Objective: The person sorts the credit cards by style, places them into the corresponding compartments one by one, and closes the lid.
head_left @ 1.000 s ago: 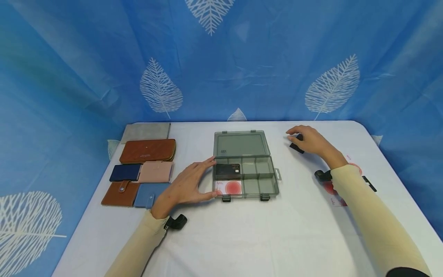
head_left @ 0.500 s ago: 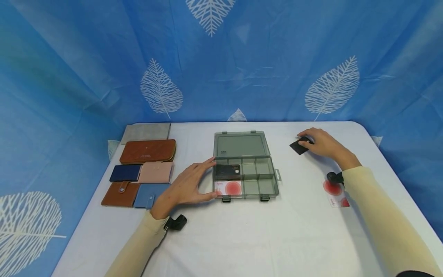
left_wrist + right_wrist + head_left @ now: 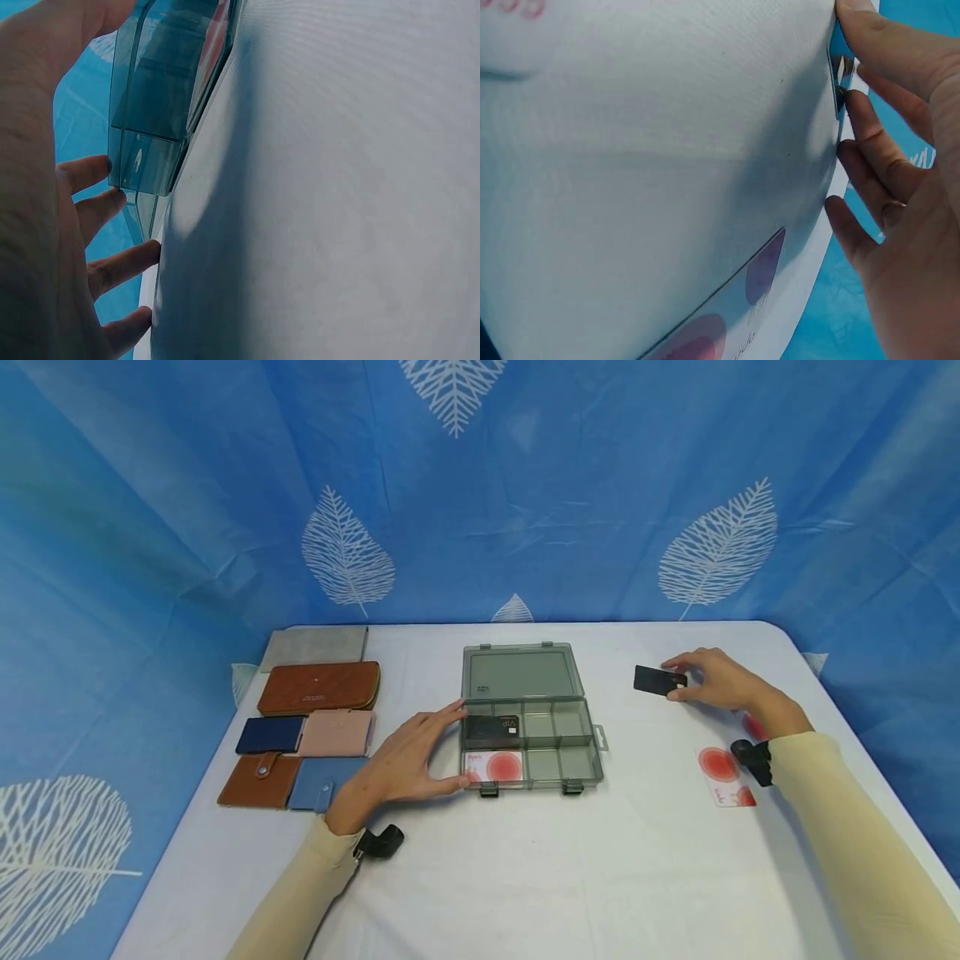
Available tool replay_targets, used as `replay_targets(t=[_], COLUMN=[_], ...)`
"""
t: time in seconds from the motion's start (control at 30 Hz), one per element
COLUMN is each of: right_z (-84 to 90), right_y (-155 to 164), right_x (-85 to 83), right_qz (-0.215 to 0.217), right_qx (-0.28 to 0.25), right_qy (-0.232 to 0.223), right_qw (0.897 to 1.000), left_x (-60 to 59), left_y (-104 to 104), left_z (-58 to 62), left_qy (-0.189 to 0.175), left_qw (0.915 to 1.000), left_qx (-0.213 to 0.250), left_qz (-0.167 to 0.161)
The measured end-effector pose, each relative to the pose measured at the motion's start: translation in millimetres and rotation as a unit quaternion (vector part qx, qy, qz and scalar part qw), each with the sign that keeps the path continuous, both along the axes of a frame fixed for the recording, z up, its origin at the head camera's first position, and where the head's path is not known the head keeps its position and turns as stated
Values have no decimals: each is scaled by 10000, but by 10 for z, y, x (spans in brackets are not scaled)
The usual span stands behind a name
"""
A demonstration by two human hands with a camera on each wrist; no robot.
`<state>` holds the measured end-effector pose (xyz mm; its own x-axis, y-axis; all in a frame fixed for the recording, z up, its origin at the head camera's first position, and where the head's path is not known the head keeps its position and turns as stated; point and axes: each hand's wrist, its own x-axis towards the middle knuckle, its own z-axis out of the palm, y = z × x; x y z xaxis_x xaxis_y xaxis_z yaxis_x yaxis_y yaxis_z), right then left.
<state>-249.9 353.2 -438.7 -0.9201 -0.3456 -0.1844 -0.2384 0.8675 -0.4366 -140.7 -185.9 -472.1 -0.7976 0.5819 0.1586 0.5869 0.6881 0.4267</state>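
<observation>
Black with small print and a gold mark, a card [image 3: 660, 681] is pinched at its right end between the thumb and fingers of my right hand [image 3: 716, 681], over the table's right side. In the right wrist view only a thin edge of this card [image 3: 840, 71] shows. My left hand [image 3: 408, 760] touches the left side of a clear grey-green plastic compartment box [image 3: 590, 774], fingers spread and fairly straight, thumb by the front corner. The box's lid [image 3: 521, 672] lies back. A black VIP card [image 3: 491, 731] lies in the back-left compartment, a white-and-red card [image 3: 495, 767] in the front-left one.
Wallets lie at the left: grey [image 3: 315, 647], long brown [image 3: 318, 687], navy [image 3: 270, 735], pink [image 3: 336, 732], brown with a snap [image 3: 258, 781], light blue [image 3: 322, 781]. A white-and-red card [image 3: 723, 775] lies near my right wrist. Another red-marked card [image 3: 752, 727] is partly hidden by it.
My right hand has taken the black card up from the table's back right and drawn it rightward and slightly nearer, now turned lengthwise. My left hand has stayed at the box.
</observation>
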Motion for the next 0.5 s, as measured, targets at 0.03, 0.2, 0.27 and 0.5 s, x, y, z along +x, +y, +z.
replay_targets(t=[0.03,0.2,0.27,0.5], right_z=[0,-27,-30,12], right_y=[7,33,27,-82], right_x=[2,6,16,134], right_qz=[-8,-114,-95,-154], right_qx=[-39,-190,-202,-297], right_qy=[-7,0,96,754], right_qw=[10000,9998,9997,9966], left_x=[-1,0,1,7], left_y=[3,6,4,6], left_z=[3,11,7,-1], left_qy=[13,34,22,-19], left_qw=[10000,10000,10000,10000], left_qx=[11,33,32,34], left_qz=[-11,-19,-1,-1])
